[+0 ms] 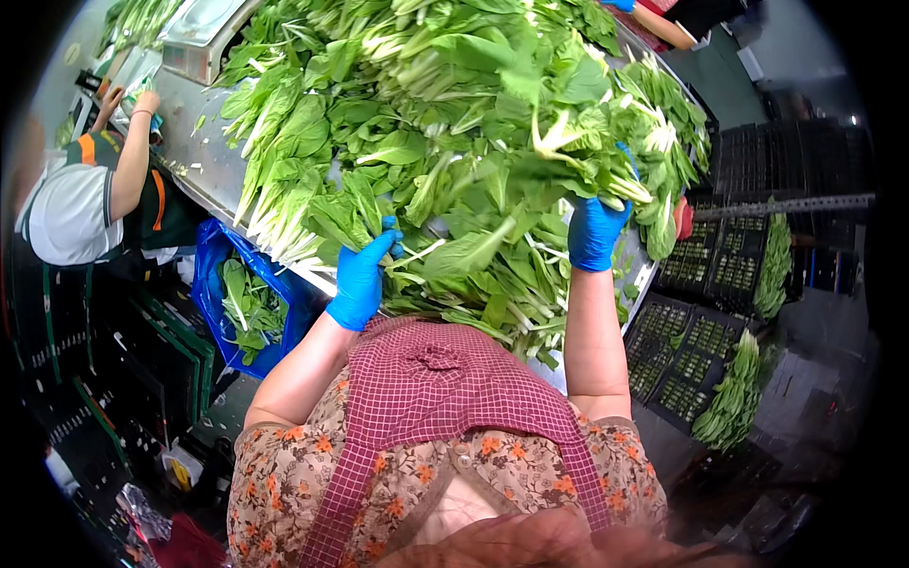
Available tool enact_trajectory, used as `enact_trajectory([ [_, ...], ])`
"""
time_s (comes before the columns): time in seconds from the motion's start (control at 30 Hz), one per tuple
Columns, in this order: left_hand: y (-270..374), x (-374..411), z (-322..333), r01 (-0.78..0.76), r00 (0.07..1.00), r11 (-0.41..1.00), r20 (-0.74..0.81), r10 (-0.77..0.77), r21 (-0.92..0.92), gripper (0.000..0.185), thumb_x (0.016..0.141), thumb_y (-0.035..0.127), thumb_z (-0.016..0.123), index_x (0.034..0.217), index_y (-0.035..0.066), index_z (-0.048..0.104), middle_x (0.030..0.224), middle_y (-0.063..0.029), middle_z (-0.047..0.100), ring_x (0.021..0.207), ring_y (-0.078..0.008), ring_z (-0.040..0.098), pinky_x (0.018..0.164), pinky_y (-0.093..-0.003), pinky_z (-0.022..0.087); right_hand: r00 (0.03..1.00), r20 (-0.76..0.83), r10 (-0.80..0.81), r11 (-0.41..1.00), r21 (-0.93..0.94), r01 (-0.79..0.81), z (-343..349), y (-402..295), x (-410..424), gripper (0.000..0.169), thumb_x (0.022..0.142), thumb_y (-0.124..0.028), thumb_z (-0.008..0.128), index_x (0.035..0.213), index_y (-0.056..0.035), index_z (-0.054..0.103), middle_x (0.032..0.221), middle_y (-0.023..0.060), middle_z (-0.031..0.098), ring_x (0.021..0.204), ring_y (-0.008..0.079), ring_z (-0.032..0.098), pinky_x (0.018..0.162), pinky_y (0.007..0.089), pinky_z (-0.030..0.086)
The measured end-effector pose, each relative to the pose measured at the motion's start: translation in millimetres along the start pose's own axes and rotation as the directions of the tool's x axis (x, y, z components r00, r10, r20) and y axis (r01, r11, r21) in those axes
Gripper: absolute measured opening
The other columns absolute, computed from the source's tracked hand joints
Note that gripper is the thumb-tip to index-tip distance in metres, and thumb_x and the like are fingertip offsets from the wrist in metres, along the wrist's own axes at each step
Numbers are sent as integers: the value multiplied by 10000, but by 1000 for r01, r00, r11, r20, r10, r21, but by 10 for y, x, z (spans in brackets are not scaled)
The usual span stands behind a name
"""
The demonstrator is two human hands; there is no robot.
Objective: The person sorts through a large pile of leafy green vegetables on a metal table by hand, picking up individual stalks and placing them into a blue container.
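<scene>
A large heap of leafy greens with pale stems [454,128] covers the metal table [206,153] before me. My left hand [361,277], in a blue glove, is closed around a leafy stalk [351,209] at the near left of the heap. In its blue glove, my right hand [598,231] grips a small bunch of greens [614,181] by the heap's right side. Leaves hide some of its fingers. Between the two hands lie loose leaves and stems [483,248], reaching the table's near edge.
A blue bag [213,284] holding leaves hangs below the table's left edge. Two people work nearby, one with bare hands [145,103] at left, another with an arm [664,27] at upper right. Black crates [685,355] and greens [731,397] stand at right. A scale-like box [206,42] sits upper left.
</scene>
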State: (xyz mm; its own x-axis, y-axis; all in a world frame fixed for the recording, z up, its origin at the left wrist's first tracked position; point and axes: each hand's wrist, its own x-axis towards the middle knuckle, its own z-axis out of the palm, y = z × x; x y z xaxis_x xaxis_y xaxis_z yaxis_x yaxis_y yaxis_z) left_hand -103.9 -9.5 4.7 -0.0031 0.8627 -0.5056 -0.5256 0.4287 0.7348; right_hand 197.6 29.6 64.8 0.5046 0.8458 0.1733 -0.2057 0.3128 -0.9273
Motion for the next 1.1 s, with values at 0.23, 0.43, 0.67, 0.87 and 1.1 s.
enact_trajectory([
  [0.23,-101,-167,36,13,999,997,31,-15,71,272,841,19,642,1111,11,609,985,-66,662,763,-147,621,680,-268,511,912,-376,165,858,-401,-321,-1750,422,-622,669,782,15,692,1378,-34,394,1259,113,499,1002,196,562,860,316,489],
  [0.43,-202,-207,203,46,998,985,44,-54,167,259,838,21,647,1095,16,613,935,-59,655,740,-144,613,669,-271,509,958,-274,87,824,-521,-223,-1733,413,-774,196,829,-79,673,1015,-23,651,848,38,642,743,120,581,693,256,478],
  [0.67,-273,-325,411,37,991,959,115,-72,281,265,834,67,675,1088,6,628,895,-55,657,732,-132,614,655,-250,483,942,52,333,117,-993,14,-964,316,-664,445,774,-526,653,735,-85,697,715,146,650,652,290,627,597,383,488],
  [0.87,-316,-364,492,38,986,940,140,-90,338,277,841,83,674,1101,-6,640,887,-50,663,724,-122,609,650,-237,470,935,-15,354,-35,-999,-3,-970,635,-661,466,708,-548,663,713,-82,676,733,149,666,684,348,637,602,434,485],
  [1.1,-310,-330,457,78,974,932,174,-148,354,283,842,95,678,1113,18,644,901,-46,664,754,-118,604,665,-246,468,930,-147,337,489,-817,-306,-1219,493,-754,380,706,-348,728,849,-3,662,789,155,673,696,273,632,653,378,496],
])
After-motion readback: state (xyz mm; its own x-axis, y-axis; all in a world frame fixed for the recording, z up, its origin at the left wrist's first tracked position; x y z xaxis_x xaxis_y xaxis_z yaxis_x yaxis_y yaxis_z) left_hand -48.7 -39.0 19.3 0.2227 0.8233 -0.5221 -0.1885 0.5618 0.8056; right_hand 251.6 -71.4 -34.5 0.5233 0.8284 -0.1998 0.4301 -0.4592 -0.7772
